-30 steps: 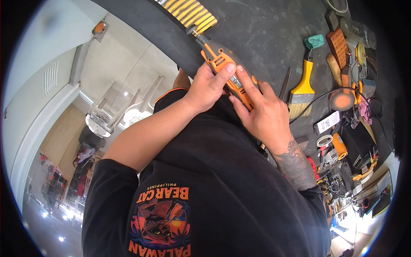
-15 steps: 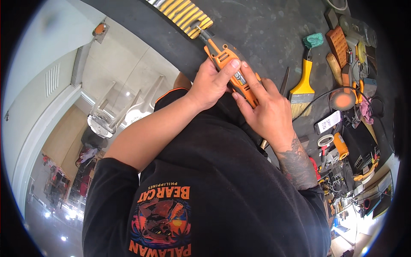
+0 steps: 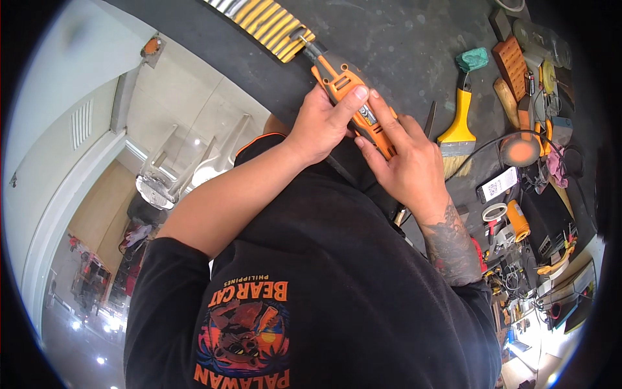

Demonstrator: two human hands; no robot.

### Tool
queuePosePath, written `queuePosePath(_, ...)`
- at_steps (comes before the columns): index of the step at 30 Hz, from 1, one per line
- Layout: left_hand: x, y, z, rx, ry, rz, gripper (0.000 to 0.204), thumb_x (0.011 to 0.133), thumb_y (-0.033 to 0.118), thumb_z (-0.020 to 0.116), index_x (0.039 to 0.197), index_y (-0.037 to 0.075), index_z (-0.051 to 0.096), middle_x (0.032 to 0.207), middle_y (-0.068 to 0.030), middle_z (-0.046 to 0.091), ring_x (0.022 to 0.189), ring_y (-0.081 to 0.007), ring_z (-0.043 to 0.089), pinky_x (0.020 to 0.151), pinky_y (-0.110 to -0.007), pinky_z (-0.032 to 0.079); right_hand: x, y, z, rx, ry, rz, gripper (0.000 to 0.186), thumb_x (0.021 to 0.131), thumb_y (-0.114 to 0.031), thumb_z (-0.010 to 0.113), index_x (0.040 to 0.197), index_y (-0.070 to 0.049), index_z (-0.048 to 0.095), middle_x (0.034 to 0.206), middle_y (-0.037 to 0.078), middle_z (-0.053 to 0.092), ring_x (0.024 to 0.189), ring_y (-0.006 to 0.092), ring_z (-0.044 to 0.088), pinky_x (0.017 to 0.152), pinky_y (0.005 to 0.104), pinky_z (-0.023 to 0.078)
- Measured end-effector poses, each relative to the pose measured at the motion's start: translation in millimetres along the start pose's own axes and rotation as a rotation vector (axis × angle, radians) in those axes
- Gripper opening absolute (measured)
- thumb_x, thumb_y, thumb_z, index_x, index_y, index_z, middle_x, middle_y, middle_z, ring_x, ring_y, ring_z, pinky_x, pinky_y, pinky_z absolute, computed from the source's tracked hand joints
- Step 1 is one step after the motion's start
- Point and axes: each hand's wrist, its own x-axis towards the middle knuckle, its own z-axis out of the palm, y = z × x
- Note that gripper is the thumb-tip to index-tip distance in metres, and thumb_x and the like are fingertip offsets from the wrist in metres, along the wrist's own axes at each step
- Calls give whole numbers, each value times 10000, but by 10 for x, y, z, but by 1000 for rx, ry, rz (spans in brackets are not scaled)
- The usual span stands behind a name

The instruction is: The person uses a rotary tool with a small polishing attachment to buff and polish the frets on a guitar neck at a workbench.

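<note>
Both my hands hold an orange and black rotary tool (image 3: 346,87) slantwise over the dark bench. My left hand (image 3: 322,124) wraps its middle, with the thumb lying along the top of the body. Around the rear end closes my right hand (image 3: 408,152), its fingers stretched along the casing. The tool's nose points to the far left. Its small bit is at the near end of a ribbed block (image 3: 275,32) striped yellow, black and white; whether the bit touches it I cannot tell. Part of the tool's body is hidden under my fingers.
To the right lie a yellow-handled paintbrush (image 3: 459,123), a green lump (image 3: 472,59), a brown perforated block (image 3: 511,67), a phone (image 3: 497,185) and a roll of tape (image 3: 494,212). A black cable (image 3: 487,144) crosses there. White plastic chairs (image 3: 194,165) stand left of the bench.
The ribbed block appears slightly farther left. My hands and the rotary tool keep nearly the same place and grip, shifted a little right.
</note>
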Motion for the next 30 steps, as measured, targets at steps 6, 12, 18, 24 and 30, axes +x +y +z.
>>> queuePosePath(6, 29, 16, 51, -3, 25, 6, 285, 1074, 322, 675, 1178, 60, 627, 1072, -51, 711, 958, -139, 737, 755, -327, 666, 18, 34, 1, 23, -8, 12, 790, 871, -323, 841, 1589, -335, 512, 1000, 130, 676, 757, 351, 732, 647, 455, 615)
queuePosePath(12, 70, 33, 92, 39, 46, -4, 284, 1071, 325, 681, 1168, 61, 641, 1057, -48, 715, 935, -122, 732, 717, -305, 653, 41, 61, -17, 65, 3, 19, 776, 880, -324, 839, 1586, -322, 518, 990, 123, 680, 778, 350, 733, 670, 461, 621)
queuePosePath(18, 98, 60, 186, 59, 114, -13, 290, 1066, 328, 690, 1161, 57, 645, 1035, -40, 715, 912, -115, 727, 698, -295, 642, 58, 104, -3, 127, 14, 27, 781, 878, -321, 843, 1588, -309, 516, 1002, 123, 687, 795, 353, 733, 693, 459, 625)
queuePosePath(24, -33, 14, 110, 71, 80, 11, 276, 1076, 313, 677, 1164, 55, 639, 1013, -36, 716, 891, -112, 720, 690, -282, 625, -47, 44, 18, 111, 17, 21, 778, 869, -328, 850, 1578, -309, 532, 1011, 130, 687, 788, 352, 734, 674, 454, 619)
queuePosePath(30, -282, -45, -135, 40, -3, -12, 281, 1094, 336, 635, 1174, 67, 639, 1041, -19, 707, 925, -85, 698, 697, -239, 581, -165, -105, 123, -82, 42, -98, 762, 876, -373, 836, 1573, -376, 528, 1054, 145, 684, 736, 292, 740, 608, 396, 614)
